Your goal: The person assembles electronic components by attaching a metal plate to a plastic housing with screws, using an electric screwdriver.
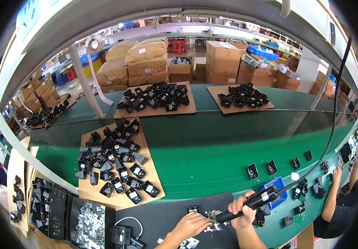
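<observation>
A black electric screwdriver (249, 205) lies tilted in my right hand (243, 213), its cable rising from the back end. Its tip points left and down toward my left hand (192, 225). The fingers of that hand are drawn together at the tip; whatever they pinch is too small or hidden to make out. Around the tip, a pile of small silvery screws (215, 227) is spread on the dark mat (168, 209). Just beyond my left fingers sits a small black housing (193, 208). Several white-silver plates (190, 243) lie near my left wrist.
Black housings crowd a cardboard sheet (152, 182) at left. A box of silvery plates (91, 226) stands lower left, beside a black adapter (121, 235). A blue tray (279, 182) lies right, behind the screwdriver. The black cable (332, 128) hangs right. A co-worker's arm (332, 195) reaches in.
</observation>
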Demonstrator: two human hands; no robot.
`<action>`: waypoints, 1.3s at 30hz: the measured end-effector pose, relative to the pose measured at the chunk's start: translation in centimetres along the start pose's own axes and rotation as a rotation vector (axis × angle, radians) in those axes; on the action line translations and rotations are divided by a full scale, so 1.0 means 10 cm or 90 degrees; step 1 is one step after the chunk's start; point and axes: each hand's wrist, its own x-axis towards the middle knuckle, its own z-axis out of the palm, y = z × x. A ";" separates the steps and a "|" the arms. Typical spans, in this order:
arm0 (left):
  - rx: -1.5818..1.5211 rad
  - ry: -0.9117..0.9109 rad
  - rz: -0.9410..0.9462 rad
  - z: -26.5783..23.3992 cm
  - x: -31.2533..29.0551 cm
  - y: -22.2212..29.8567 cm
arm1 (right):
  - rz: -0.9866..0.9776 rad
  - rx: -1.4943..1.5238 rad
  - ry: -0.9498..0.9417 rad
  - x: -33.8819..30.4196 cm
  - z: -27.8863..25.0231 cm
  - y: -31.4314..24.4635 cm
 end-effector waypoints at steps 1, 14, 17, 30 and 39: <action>0.003 -0.009 -0.007 0.00 -0.01 0.00 | 0.002 -0.003 0.003 -0.01 0.00 0.00; 0.004 -0.003 0.001 0.02 0.00 -0.02 | 0.001 -0.008 -0.003 0.00 0.01 0.01; 0.004 0.000 0.001 0.02 -0.01 -0.01 | 0.005 0.016 0.027 -0.02 0.05 -0.01; 0.004 -0.015 -0.015 0.01 -0.02 -0.03 | 0.015 0.016 0.032 0.02 0.00 0.03; -0.005 -0.012 -0.004 0.03 -0.04 -0.04 | 0.024 0.026 0.059 0.02 -0.03 0.04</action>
